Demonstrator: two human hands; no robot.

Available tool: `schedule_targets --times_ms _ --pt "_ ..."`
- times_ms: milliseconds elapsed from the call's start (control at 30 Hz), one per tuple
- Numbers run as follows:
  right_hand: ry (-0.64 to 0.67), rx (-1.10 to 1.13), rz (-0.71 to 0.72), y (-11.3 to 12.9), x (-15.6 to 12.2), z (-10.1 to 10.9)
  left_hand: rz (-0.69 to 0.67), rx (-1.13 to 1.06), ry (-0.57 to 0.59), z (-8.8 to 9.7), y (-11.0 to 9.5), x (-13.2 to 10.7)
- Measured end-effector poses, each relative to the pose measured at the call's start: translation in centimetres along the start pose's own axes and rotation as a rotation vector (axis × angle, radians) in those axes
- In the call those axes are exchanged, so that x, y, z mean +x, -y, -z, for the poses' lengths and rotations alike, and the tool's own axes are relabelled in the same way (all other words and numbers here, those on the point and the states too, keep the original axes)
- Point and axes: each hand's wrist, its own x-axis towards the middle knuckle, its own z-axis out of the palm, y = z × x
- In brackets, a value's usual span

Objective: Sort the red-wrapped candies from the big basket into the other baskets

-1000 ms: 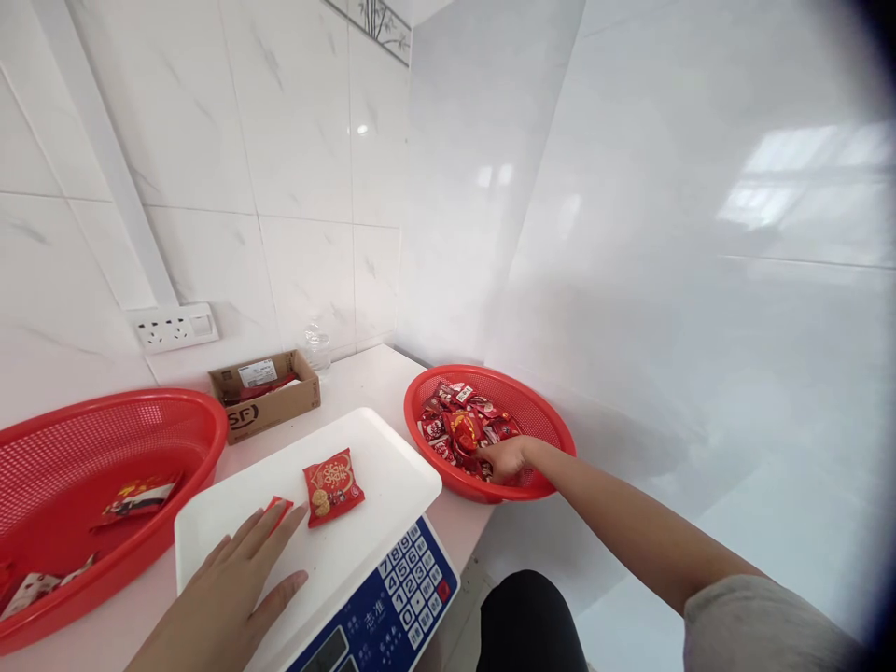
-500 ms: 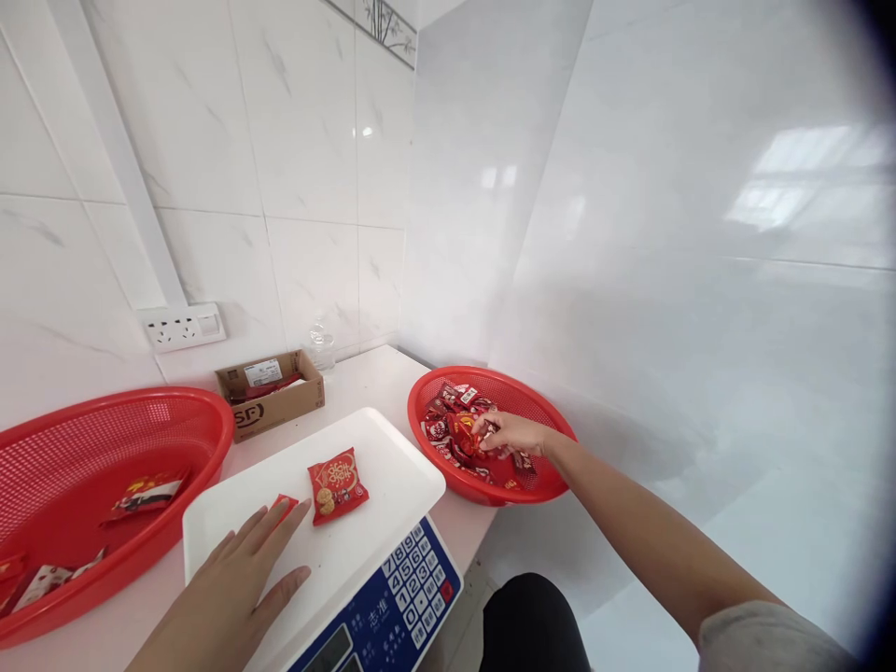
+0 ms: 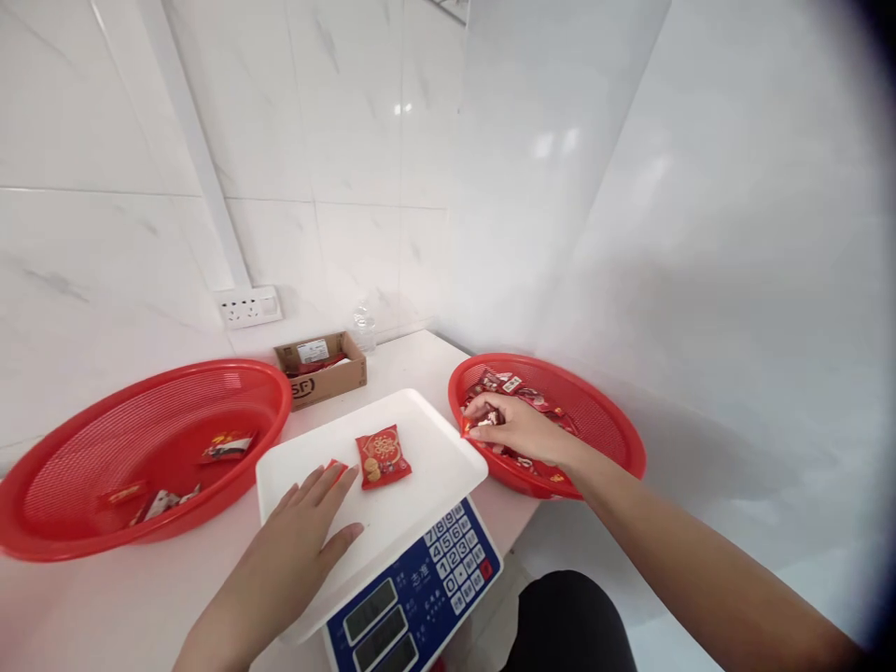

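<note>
My left hand lies over the left part of the white weighing tray, its fingers stretched out. A bit of a red packet shows beside the fingertips; the rest is hidden. A red biscuit packet with gold print lies flat on the tray, right of those fingers. My right hand is at the near left rim of the right-hand red basket, its fingers closed on a small red wrapped packet. Several red wrapped snacks lie inside that basket, partly hidden by the hand.
The scale's blue keypad panel faces me. At the left stands a larger red basket with a few packets inside. Behind the tray are a cardboard box and a clear plastic bottle. Tiled walls border the table.
My right hand has lifted from among the snacks toward the tray side of the basket with a red packet in its fingers. My left hand stays on the tray. The view has shifted left.
</note>
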Motion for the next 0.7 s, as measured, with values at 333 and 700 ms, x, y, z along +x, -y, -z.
schedule_targets --times_ms 333,700 --pt "0.204 -0.022 0.275 2.9 0.6 -11.0 0.023 -0.039 0.1 1.2 -1.5 -0.5" --pt "0.26 -0.167 0.215 2.6 -0.7 -10.1 -0.053 -0.179 0.082 1.7 -2.1 -0.3"
